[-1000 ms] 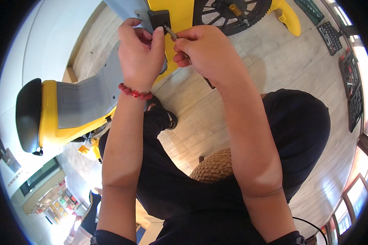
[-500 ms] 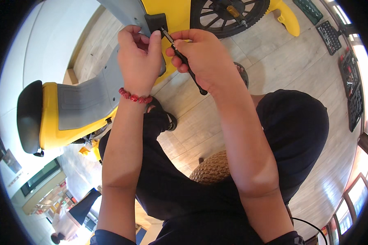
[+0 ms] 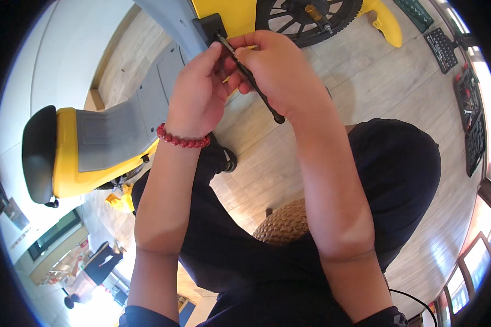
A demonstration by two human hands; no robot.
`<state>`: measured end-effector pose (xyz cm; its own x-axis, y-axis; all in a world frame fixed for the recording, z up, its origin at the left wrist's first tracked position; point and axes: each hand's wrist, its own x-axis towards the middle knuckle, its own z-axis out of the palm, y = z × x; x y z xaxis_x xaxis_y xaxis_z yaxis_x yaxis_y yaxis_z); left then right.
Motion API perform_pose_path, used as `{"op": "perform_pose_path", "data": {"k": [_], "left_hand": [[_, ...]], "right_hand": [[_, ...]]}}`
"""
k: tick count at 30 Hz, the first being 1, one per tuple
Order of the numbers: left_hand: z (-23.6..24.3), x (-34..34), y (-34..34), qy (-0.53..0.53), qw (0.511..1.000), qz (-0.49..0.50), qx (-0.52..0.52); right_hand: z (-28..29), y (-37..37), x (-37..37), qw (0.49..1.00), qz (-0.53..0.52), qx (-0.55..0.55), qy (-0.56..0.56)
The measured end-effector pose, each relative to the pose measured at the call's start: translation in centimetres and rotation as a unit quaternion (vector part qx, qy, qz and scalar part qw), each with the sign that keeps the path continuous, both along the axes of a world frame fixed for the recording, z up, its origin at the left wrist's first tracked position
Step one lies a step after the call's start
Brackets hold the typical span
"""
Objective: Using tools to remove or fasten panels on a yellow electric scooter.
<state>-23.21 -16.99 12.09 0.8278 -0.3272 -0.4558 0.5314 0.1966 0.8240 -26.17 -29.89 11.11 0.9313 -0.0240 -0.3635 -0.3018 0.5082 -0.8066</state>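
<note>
A slim tool with a black handle (image 3: 263, 99) and a short metal shaft is gripped in my right hand (image 3: 289, 73), the handle's end sticking out below the palm. Its metal end meets a small black block (image 3: 209, 27) on the grey and yellow body of a scooter-like vehicle (image 3: 120, 136). Whether it is a screwdriver or a ratchet I cannot tell. My left hand (image 3: 193, 98), with a red bead bracelet (image 3: 183, 140) at the wrist, curls around the shaft near that block. Its thumb lies beside the metal, and its fingertips are partly hidden behind the tool and my right fingers.
A black spoked wheel (image 3: 311, 22) stands beyond my right hand, with a yellow curved part (image 3: 386, 27) beside it. Opened tool cases (image 3: 469, 98) lie along the right side. A woven stool (image 3: 283, 220) is beneath me. Another person (image 3: 76, 297) is far off at lower left.
My left hand has moved right and closed in around the tool's shaft. My right hand has shifted slightly right, still gripping the tool, and the tool's lower end has moved a little right.
</note>
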Motion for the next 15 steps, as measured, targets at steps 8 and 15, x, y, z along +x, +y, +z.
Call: {"op": "perform_pose_path", "data": {"k": [8, 15], "left_hand": [[0.2, 0.7, -0.6, 0.039, 0.989, -0.066, -0.124], [-0.2, 0.8, -1.7, 0.066, 0.993, 0.075, -0.058]], "right_hand": [[1.5, -0.7, -0.2, 0.998, 0.011, -0.061, -0.003], [1.3, -0.3, -2.9, 0.885, -0.020, -0.451, -0.117]]}}
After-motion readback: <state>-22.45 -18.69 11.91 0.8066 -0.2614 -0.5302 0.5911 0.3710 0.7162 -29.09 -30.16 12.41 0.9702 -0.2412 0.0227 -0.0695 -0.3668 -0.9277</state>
